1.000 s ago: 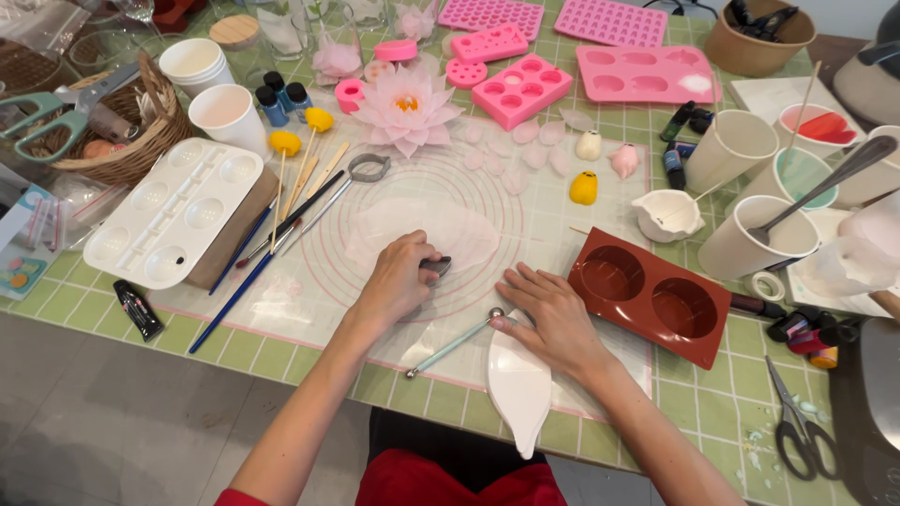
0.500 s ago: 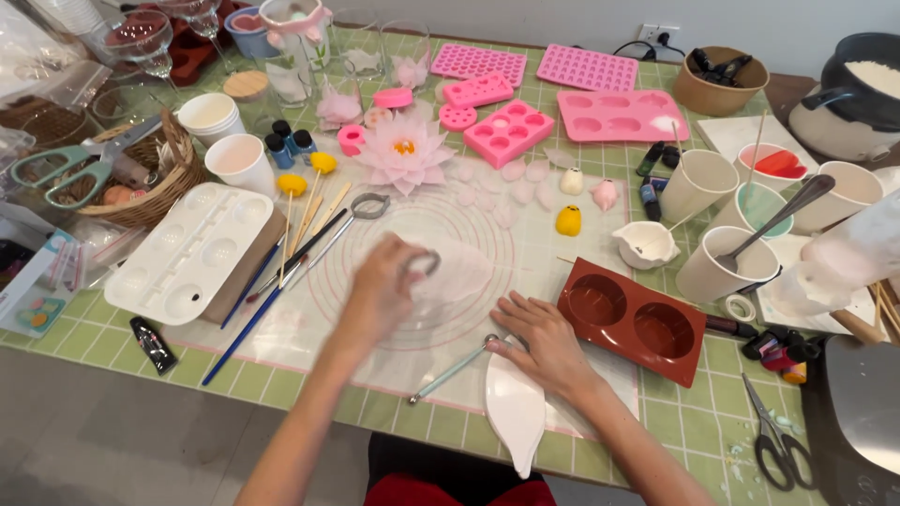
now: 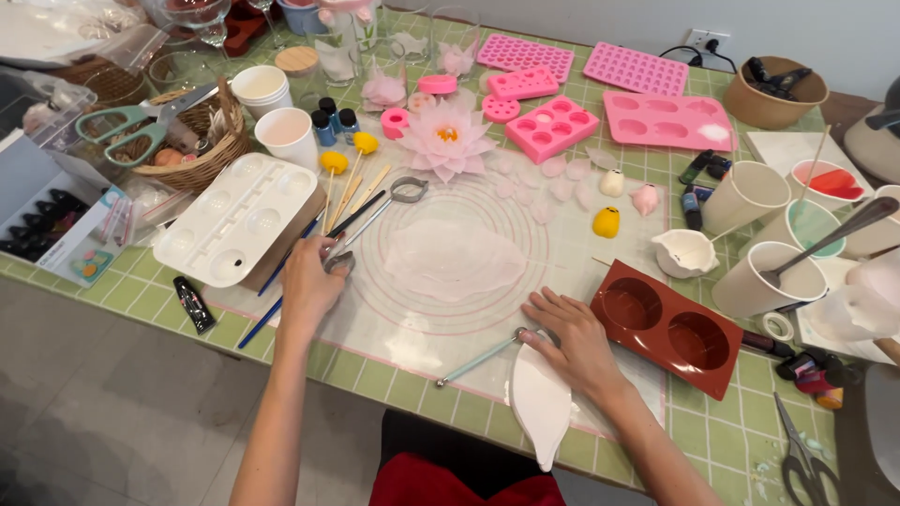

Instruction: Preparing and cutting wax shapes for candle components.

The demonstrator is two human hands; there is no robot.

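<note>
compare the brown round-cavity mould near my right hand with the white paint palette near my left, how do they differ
The brown mould has two large round cavities; the white palette has many smaller wells. The mould lies right of the mat, near the right hand; the palette lies left, near the left hand. Both look empty and lie flat at a slant.

Two bare forearms, no sleeves, no watch or bracelet at the wrists. Left hand (image 3: 309, 286) and right hand (image 3: 567, 337): no gloves, no rings visible on fingers, nails short & unpainted as far as can tell. Red garment at bottom edge, behind the wrists, btwn both arms.
</note>
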